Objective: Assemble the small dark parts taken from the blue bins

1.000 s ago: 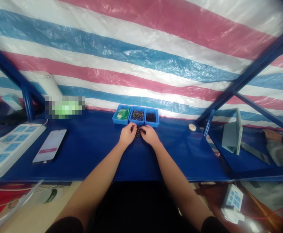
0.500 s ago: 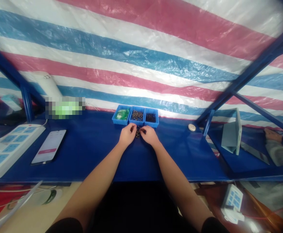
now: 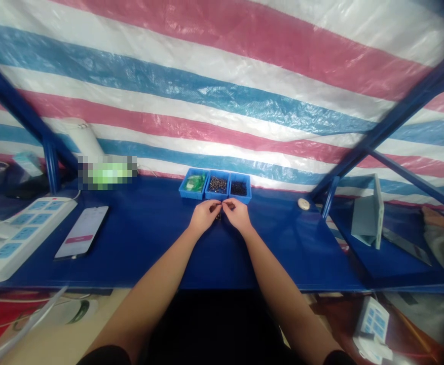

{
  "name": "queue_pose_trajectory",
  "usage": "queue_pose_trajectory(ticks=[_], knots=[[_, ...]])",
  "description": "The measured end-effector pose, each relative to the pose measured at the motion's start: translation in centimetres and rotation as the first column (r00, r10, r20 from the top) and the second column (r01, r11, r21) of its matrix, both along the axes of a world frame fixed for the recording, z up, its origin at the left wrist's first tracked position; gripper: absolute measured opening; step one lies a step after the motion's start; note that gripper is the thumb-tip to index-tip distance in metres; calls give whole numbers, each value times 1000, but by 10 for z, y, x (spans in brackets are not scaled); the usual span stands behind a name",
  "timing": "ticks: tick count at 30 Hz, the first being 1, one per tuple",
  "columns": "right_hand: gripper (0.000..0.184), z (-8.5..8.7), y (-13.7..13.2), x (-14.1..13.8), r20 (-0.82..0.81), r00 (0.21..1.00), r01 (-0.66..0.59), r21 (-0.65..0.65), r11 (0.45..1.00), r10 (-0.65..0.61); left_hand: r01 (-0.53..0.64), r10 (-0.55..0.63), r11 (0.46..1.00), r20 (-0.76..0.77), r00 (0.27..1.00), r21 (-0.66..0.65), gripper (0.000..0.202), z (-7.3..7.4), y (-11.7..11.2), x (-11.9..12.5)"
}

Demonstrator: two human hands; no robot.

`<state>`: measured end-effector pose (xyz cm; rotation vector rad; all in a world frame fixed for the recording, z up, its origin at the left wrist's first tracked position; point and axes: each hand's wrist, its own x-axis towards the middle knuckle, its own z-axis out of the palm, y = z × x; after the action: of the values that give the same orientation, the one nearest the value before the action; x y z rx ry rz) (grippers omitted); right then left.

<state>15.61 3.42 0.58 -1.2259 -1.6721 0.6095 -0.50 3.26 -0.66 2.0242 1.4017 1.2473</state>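
Closely, your left hand (image 3: pixel 204 215) and right hand (image 3: pixel 238 215) meet at the fingertips; can't tell what they clamp | small dark pieces (image 3: pixel 218 217) show between them, nearer you | blue bins (image 3: pixel 216 195) stand just beyond, presumably for short reaches

The left bin (image 3: pixel 190 194) and right bin (image 3: pixel 244 198) hem in the middle blue bin (image 3: pixel 215 195) from either side, and striped tarp (image 3: pixel 207 114) rises behind it, leaving its top open. The left hand (image 3: pixel 202 215) and right hand (image 3: pixel 237 214) block its near side. Bare worktop (image 3: pixel 283 248) runs rightward from it to the white disc (image 3: pixel 303 204) and blue post (image 3: pixel 330 197), leftward to the smartphone (image 3: pixel 82 232) and power strip (image 3: pixel 35 238).
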Motion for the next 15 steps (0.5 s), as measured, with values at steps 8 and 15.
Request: queue_pose_trajectory(ticks=[8, 15], knots=[[21, -1, 1, -1, -80, 996, -29, -17, 999, 27, 9, -8, 999, -23, 1000, 39, 19, 2, 1, 0], [24, 2, -1, -2, -97, 989, -113, 6, 994, 113, -12, 12, 1000, -9, 1000, -23, 26, 8, -3, 1]])
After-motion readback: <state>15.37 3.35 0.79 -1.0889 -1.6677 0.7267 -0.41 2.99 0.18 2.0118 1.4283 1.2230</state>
